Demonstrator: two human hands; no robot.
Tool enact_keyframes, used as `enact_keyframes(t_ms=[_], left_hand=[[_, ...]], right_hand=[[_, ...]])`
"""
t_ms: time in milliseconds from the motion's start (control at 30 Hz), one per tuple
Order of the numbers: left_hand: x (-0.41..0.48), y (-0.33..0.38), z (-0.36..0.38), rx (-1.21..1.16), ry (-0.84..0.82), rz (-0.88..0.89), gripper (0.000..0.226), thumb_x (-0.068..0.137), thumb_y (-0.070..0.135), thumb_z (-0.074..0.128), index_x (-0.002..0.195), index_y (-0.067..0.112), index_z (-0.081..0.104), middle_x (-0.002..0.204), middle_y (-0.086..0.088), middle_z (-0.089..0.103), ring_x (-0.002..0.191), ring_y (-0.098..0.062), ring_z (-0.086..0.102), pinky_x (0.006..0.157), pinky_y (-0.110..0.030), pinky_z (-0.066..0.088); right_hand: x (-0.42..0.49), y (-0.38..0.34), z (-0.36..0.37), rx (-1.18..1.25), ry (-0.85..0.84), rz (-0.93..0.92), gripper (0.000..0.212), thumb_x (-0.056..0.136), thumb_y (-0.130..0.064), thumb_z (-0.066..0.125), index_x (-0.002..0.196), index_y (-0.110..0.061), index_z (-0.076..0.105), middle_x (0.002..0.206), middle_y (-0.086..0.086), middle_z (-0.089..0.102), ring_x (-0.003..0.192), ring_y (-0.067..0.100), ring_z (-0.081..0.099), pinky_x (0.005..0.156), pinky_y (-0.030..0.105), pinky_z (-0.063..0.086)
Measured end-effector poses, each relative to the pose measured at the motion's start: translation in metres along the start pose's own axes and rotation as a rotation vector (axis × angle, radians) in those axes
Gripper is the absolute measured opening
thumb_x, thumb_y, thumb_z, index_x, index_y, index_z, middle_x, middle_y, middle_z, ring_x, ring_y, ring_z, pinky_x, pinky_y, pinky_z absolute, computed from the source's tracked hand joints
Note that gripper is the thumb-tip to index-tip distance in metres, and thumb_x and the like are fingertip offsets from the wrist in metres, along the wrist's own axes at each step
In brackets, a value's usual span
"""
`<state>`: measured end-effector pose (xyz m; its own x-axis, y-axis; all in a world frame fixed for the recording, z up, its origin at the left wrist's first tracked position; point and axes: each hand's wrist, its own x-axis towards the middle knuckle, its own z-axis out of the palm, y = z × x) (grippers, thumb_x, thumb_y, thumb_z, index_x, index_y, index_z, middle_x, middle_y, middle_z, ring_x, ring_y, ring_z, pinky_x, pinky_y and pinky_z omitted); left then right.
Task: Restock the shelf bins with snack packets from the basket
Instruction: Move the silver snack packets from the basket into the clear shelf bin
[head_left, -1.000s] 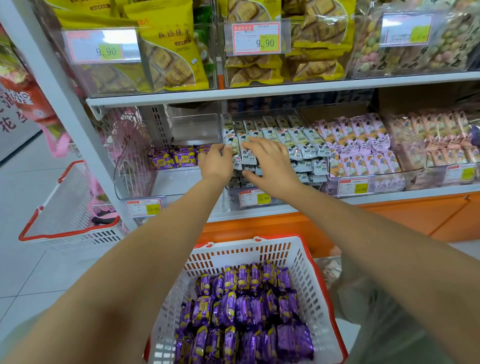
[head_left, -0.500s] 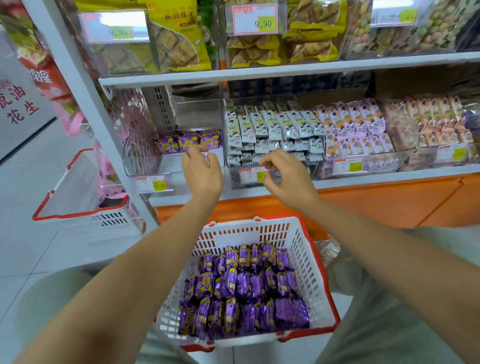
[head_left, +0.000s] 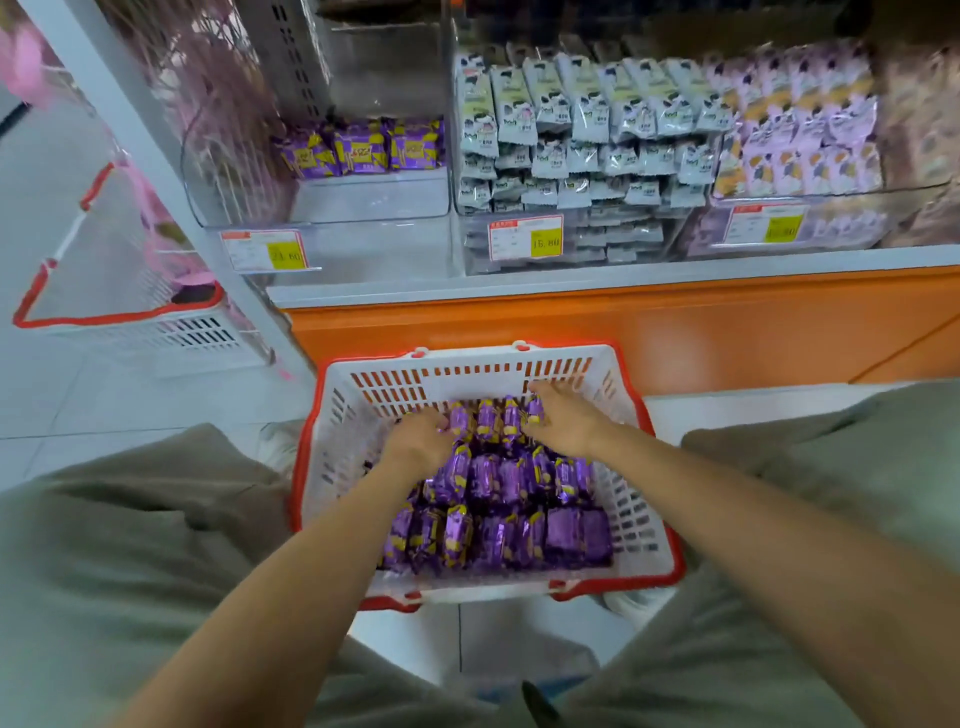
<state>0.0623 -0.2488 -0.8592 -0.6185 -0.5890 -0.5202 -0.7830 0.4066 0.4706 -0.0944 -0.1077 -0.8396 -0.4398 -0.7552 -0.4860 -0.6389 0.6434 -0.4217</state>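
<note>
Closest in, grey-green trouser knees (head_left: 130, 545) out to either side of both arms. Under the hands, a white basket (head_left: 644, 519) with a red rim, full of shiny purple snack packets (head_left: 498, 519) in rows. Down inside it, the left hand (head_left: 418, 441), fingers bent and tucked round the left end of the far row of packets (head_left: 493, 418). At the other end of that row, the right hand (head_left: 566, 421), fingers bent a little over the last packet. About four packets squeezed upright between the two hands. Too blurry to tell how tight the hold. Just past the hands, the far wall of the basket, then an orange panel (head_left: 649, 332). Above and beyond the left hand, a clear shelf bin (head_left: 363, 200) with only a few purple packets (head_left: 363, 150) at its back and a price tag (head_left: 265, 250) on its front. Above and beyond the right hand, a bin full of grey-white packets (head_left: 571, 130), then light purple packets (head_left: 800, 140) further right. Far off to the left of the left hand, a second basket (head_left: 119, 317) down on the floor.
</note>
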Motion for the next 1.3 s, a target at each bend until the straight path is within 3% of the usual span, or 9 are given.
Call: enact_keyframes(t_ms=[67, 200, 433, 600, 700, 867, 1000, 1133, 1300], left_hand=[[0.004, -0.012, 0.015, 0.014, -0.080, -0.051, 0.038, 0.101, 0.023, 0.046, 0.127, -0.004, 0.050, 0.114, -0.032, 0.057, 0.077, -0.038, 0.056, 0.067, -0.045, 0.043], [0.018, -0.026, 0.038, -0.013, -0.110, -0.104, 0.048, 0.099, 0.025, 0.051, 0.143, 0.008, 0.040, 0.132, -0.022, 0.052, 0.104, -0.040, 0.059, 0.084, -0.047, 0.051], [0.050, -0.027, 0.049, -0.058, -0.034, -0.104, 0.015, 0.096, 0.019, 0.053, 0.102, 0.006, 0.049, 0.098, -0.016, 0.056, 0.084, -0.031, 0.055, 0.075, -0.045, 0.049], [0.070, -0.029, 0.053, -0.081, -0.069, -0.093, 0.020, 0.099, 0.025, 0.053, 0.106, 0.007, 0.048, 0.094, -0.011, 0.055, 0.080, -0.026, 0.052, 0.067, -0.038, 0.043], [0.080, -0.029, 0.060, -0.120, -0.099, -0.092, 0.023, 0.099, 0.029, 0.054, 0.100, 0.007, 0.047, 0.078, -0.005, 0.050, 0.067, -0.021, 0.047, 0.057, -0.034, 0.038], [0.093, -0.020, 0.068, -0.117, -0.006, -0.126, 0.050, 0.094, 0.044, 0.058, 0.113, -0.001, 0.048, 0.077, -0.004, 0.049, 0.075, -0.025, 0.054, 0.059, -0.035, 0.040], [0.099, -0.015, 0.070, -0.130, 0.029, -0.155, 0.039, 0.094, 0.040, 0.059, 0.102, 0.005, 0.046, 0.071, 0.000, 0.040, 0.060, -0.015, 0.040, 0.046, -0.029, 0.026], [0.099, -0.017, 0.068, -0.179, -0.014, -0.155, 0.029, 0.097, 0.033, 0.056, 0.092, 0.010, 0.040, 0.070, -0.002, 0.040, 0.060, -0.018, 0.040, 0.047, -0.029, 0.027], [0.101, -0.010, 0.068, -0.206, -0.051, -0.151, 0.056, 0.084, 0.051, 0.068, 0.107, 0.005, 0.046, 0.087, -0.009, 0.052, 0.074, -0.023, 0.052, 0.058, -0.036, 0.042]], right_hand=[[0.014, 0.005, 0.018, 0.008, -0.091, 0.024, 0.076, 0.099, -0.031, 0.052, 0.155, -0.012, 0.005, 0.162, 0.015, 0.005, 0.147, 0.031, 0.017, 0.117, 0.037, 0.019], [0.043, 0.012, 0.045, -0.004, -0.163, 0.035, 0.076, 0.100, -0.029, 0.052, 0.156, -0.016, 0.003, 0.162, 0.010, -0.002, 0.148, 0.031, 0.012, 0.117, 0.038, 0.021], [0.094, 0.017, 0.061, -0.116, -0.026, 0.022, 0.074, 0.093, -0.016, 0.061, 0.153, -0.010, 0.018, 0.159, 0.013, 0.015, 0.143, 0.034, 0.021, 0.114, 0.043, 0.030], [0.107, 0.029, 0.068, -0.180, -0.076, 0.091, 0.084, 0.090, -0.033, 0.065, 0.153, -0.011, 0.014, 0.154, 0.020, 0.016, 0.143, 0.040, 0.012, 0.116, 0.046, 0.024], [0.106, 0.034, 0.068, -0.210, -0.051, 0.051, 0.082, 0.086, -0.028, 0.068, 0.152, -0.012, 0.021, 0.150, 0.018, 0.024, 0.141, 0.037, 0.016, 0.114, 0.044, 0.028], [0.103, 0.041, 0.070, -0.173, 0.008, 0.007, 0.066, 0.085, -0.021, 0.067, 0.143, -0.015, 0.036, 0.139, 0.012, 0.039, 0.133, 0.032, 0.025, 0.106, 0.040, 0.035], [0.101, 0.042, 0.067, -0.137, 0.002, -0.005, 0.063, 0.086, -0.024, 0.066, 0.142, -0.017, 0.038, 0.139, 0.009, 0.041, 0.133, 0.030, 0.024, 0.104, 0.038, 0.033], [0.100, 0.043, 0.066, -0.098, 0.038, -0.024, 0.064, 0.090, -0.026, 0.063, 0.146, -0.017, 0.034, 0.142, 0.010, 0.039, 0.134, 0.030, 0.023, 0.105, 0.038, 0.031], [0.099, 0.037, 0.068, -0.057, 0.002, -0.017, 0.060, 0.095, -0.021, 0.056, 0.150, -0.015, 0.031, 0.148, 0.008, 0.039, 0.138, 0.029, 0.021, 0.113, 0.039, 0.025]])
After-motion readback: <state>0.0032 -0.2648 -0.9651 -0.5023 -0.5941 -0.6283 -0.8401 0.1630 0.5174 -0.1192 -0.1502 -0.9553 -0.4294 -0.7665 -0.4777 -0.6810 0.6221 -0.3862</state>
